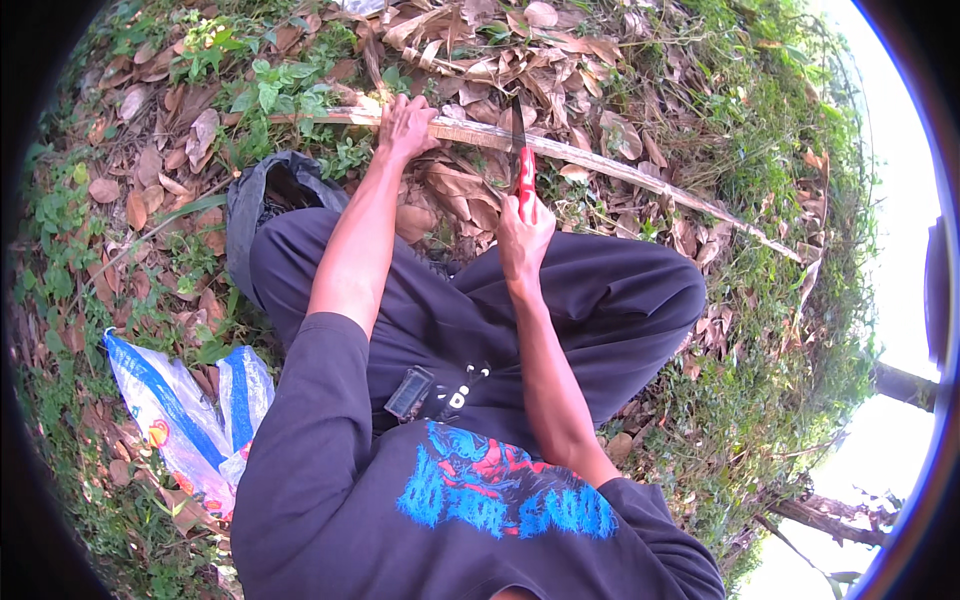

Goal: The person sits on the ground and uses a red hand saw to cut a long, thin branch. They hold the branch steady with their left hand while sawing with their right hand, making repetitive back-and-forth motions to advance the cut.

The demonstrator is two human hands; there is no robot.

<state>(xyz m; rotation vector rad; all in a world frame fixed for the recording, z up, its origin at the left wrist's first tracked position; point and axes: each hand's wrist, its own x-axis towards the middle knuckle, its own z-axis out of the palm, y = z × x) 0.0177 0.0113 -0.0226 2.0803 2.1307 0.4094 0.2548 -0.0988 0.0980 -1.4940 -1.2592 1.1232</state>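
A long, pale strip of split wood or bamboo stretches across the ground in front of my crossed legs, its right end reaching down toward the grass. My left hand is closed around it left of centre. In my right hand is a knife with a red handle, my fingers wrapped about the handle's near end. Its dark blade points away from me and crosses the strip; whether the edge touches the wood I cannot tell.
Dry brown leaves and green plants cover the ground. A black bag lies by my left knee. Farther back on the left is a white plastic sack with blue stripes. A small dark device rests in my lap.
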